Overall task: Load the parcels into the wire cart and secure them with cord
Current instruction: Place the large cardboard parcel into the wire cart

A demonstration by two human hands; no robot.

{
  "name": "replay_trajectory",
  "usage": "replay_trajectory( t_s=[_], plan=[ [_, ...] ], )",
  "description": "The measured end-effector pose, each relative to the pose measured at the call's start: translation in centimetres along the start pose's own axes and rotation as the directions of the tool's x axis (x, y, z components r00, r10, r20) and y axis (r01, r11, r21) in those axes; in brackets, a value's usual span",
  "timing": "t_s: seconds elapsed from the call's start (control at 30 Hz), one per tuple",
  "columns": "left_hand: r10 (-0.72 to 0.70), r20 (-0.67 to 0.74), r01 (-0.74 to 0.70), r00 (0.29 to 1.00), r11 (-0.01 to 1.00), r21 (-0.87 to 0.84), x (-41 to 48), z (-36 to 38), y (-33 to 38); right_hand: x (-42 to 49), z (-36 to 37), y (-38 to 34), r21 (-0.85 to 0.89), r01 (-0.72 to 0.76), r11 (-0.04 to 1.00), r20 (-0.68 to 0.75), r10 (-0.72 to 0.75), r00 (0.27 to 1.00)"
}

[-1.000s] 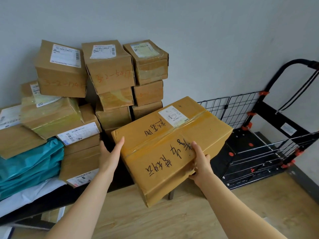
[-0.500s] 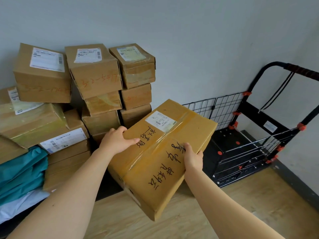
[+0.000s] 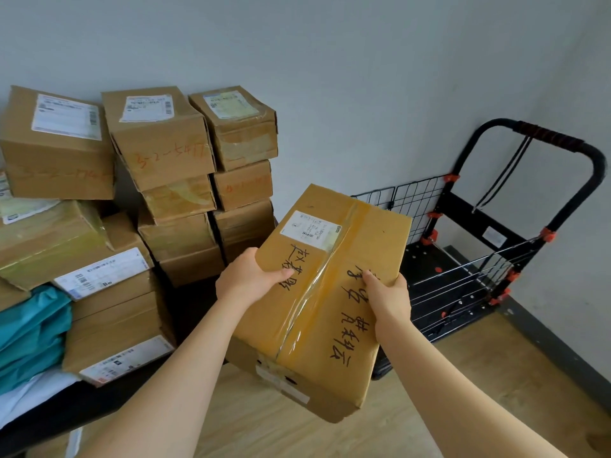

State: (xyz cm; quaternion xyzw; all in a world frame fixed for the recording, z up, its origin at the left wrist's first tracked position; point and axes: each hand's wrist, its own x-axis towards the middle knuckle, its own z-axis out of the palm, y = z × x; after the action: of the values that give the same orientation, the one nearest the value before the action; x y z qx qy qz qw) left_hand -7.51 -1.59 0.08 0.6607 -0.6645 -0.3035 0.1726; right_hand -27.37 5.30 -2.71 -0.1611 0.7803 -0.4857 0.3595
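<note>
The person holds one large parcel [image 3: 334, 312] in the air with both hands. The left hand [image 3: 246, 277] grips the left long edge of the box, with the thumb lying on the top face and the other fingers curled over the side. The right hand [image 3: 386, 299] grips the opposite long edge in the same way, thumb on top. The hands are well apart, with the width of the box between them.

The parcel is brown cardboard and it is tilted, with the far end higher than the near corner. A strip of clear tape [image 3: 314, 289] runs along the middle of the top, a white label [image 3: 310, 229] sits near the far end, and black handwriting is on both sides of the tape. The box hangs above the wooden floor [image 3: 479, 391], just past the right end of the counter [image 3: 66, 411] and near the wire cart [image 3: 463, 276], not touching it.

The cart stands on the floor against the wall, to the right of the parcel. It has a black frame, wire mesh panels with red clips, and a black cord [image 3: 502, 173] hanging from its handle.

On the counter, a stack of cardboard parcels [image 3: 158, 143] rises against the wall, several boxes high. Teal bags [image 3: 29, 335] lie at the left edge of the counter, beside the lower boxes.
</note>
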Motion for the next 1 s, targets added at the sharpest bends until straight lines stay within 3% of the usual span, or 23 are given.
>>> replay_trajectory(
  t_s=[0.63, 1.0],
  plan=[
    [-0.009, -0.283, -0.076, 0.959, 0.955, -0.287, 3.2, 7.5, 19.7, 14.4, -13.8, -14.5, -0.043, 0.379, 0.924, 0.096, -0.374, 0.922],
    [-0.124, -0.288, -0.04, 0.95, 0.863, -0.503, 9.0, 14.5, 29.1, 26.2, -18.3, -19.9, -0.078, 0.495, 0.866, 0.164, -0.478, 0.863]
  ],
)
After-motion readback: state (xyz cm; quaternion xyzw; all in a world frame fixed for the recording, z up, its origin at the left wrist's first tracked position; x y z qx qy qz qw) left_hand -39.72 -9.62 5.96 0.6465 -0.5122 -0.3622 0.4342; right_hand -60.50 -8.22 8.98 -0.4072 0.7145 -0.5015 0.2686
